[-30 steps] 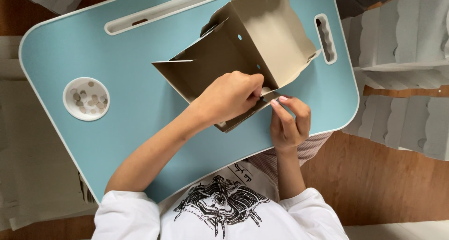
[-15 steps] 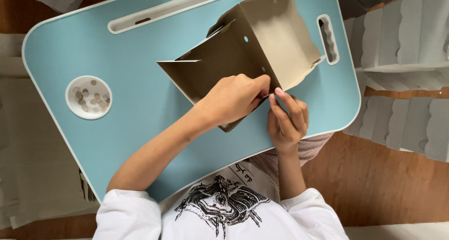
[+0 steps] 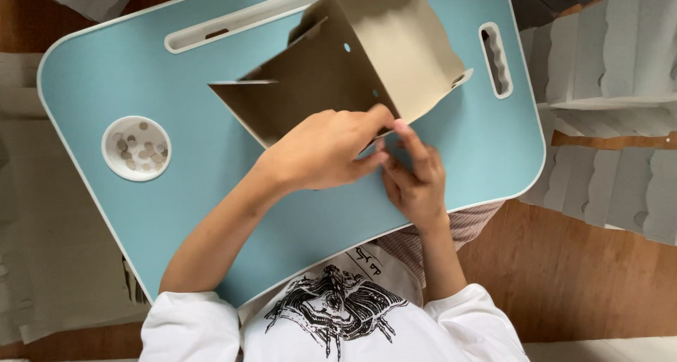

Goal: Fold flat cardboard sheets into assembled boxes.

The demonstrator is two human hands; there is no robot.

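Note:
A partly folded grey-brown cardboard box stands on a light blue lap table. My left hand reaches across and presses on the box's near lower flap, fingers closed over its edge. My right hand meets it from the right, fingertips pinching the same corner of the cardboard. The flap under both hands is mostly hidden. One side panel of the box sticks out flat to the left.
A round white cup holder with several small discs sits at the table's left. A long slot runs along the far edge and a handle cut-out at the right. Stacks of grey folded cardboard lie on the floor to the right.
Both hands have shifted slightly left along the box's near edge and closed tighter together at its corner. The box has tipped a little further upright.

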